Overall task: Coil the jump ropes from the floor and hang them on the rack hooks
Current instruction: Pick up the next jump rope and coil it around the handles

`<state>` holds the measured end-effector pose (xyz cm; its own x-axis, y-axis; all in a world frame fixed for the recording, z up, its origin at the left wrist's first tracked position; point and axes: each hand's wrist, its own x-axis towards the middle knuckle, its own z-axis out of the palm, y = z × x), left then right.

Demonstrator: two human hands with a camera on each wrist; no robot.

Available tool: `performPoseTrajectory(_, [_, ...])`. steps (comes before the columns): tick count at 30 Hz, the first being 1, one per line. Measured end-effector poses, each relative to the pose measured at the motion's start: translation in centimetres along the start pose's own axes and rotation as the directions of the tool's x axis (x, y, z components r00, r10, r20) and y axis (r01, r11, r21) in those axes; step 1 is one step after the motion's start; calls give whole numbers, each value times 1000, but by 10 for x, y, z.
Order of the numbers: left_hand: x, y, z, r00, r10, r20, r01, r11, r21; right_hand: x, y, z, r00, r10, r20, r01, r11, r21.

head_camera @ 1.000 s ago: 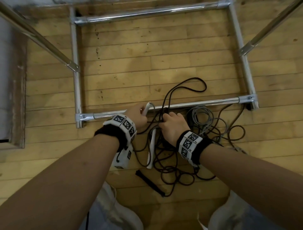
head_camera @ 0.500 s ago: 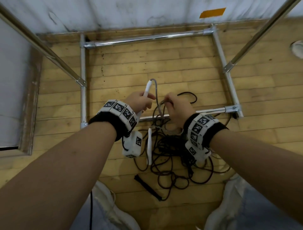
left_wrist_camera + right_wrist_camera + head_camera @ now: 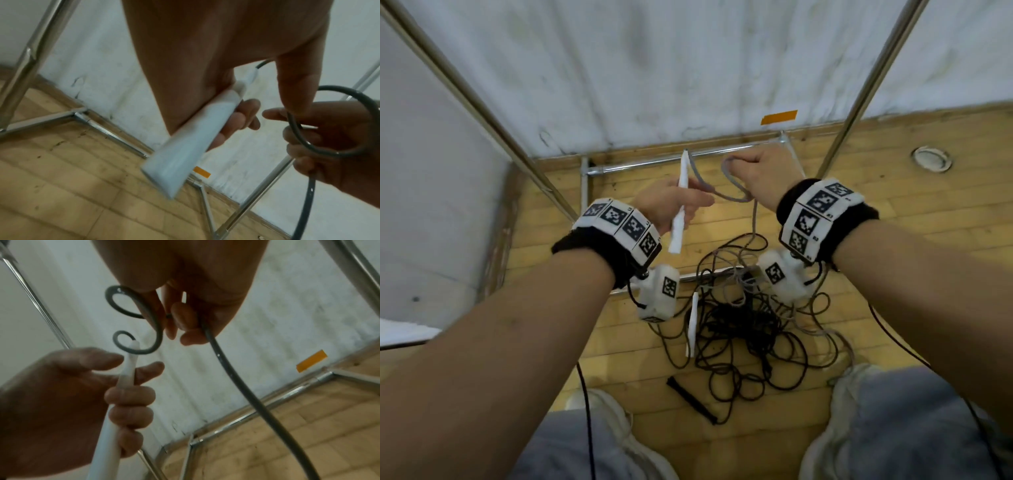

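White wall (image 3: 688,68) ahead of me, plank floor (image 3: 893,212) below, and the chrome rack frame (image 3: 671,161) standing on it with its uprights rising on both sides. Down between my feet there's the tangle of black jump ropes (image 3: 739,335) on the floor, one white handle (image 3: 692,322) lying in it, a black handle (image 3: 691,399) just in front of the pile. Now my hands, both up above the heap! My left hand (image 3: 671,205) has its fingers curled round the white handle (image 3: 678,205) of the grey rope, thumb and forefinger sticking forward, handle standing nearly upright. The grey rope (image 3: 732,192) leaves the top of that handle, swings across in a loop to my right hand (image 3: 763,171), which is close beside the left. My right hand pinches the cord with curled fingers, a small loop poking out beside them, and from there the grey cord drops down into the tangle on the floor. Small orange tape (image 3: 779,117) on the wall base
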<state>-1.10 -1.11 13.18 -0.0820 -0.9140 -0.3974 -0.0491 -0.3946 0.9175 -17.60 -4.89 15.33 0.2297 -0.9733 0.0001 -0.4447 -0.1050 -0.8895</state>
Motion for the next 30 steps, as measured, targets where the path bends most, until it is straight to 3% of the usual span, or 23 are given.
performPoseTrajectory(4, [-21, 30, 7, 997, 77, -4, -76, 993, 85, -6, -46, -23, 999, 18, -32, -12, 981, 193])
performPoseTrajectory(8, [-34, 32, 19, 995, 93, 24, -95, 982, 165, -10, -76, -40, 996, 23, -90, -1, 971, 238])
performPoseTrajectory(12, [-36, 19, 40, 992, 101, 70, -117, 951, 287, -9, -78, -48, 987, 144, -69, -101, 899, 425])
performPoseTrajectory(15, [-28, 14, 51, 994, 110, 23, -112, 958, 264, -2, -69, -49, 970, 235, -57, -169, 829, 533])
performPoseTrajectory(17, [-18, 9, 51, 994, 110, 19, -111, 964, 243, 5, -63, -50, 965, 249, -88, -169, 838, 518])
performPoseTrajectory(21, [7, -1, 40, 994, 101, -31, -95, 983, 159, 9, -29, -43, 962, 271, -32, -256, 936, 241])
performPoseTrajectory(24, [28, -9, 31, 995, 73, -67, -70, 997, 41, -1, 23, -12, 892, 419, 172, -451, 856, 253])
performPoseTrajectory(25, [35, -12, 28, 995, 66, -72, -64, 998, 24, -4, 40, 2, 863, 434, 258, -485, 855, 183])
performPoseTrajectory(28, [50, -24, 20, 998, 6, -63, -10, 997, -71, -6, 83, 39, 759, 454, 466, -382, 891, -245])
performPoseTrajectory(30, [58, -35, 17, 997, -45, -61, 36, 991, -130, -5, 106, 55, 734, 504, 455, -229, 814, -534])
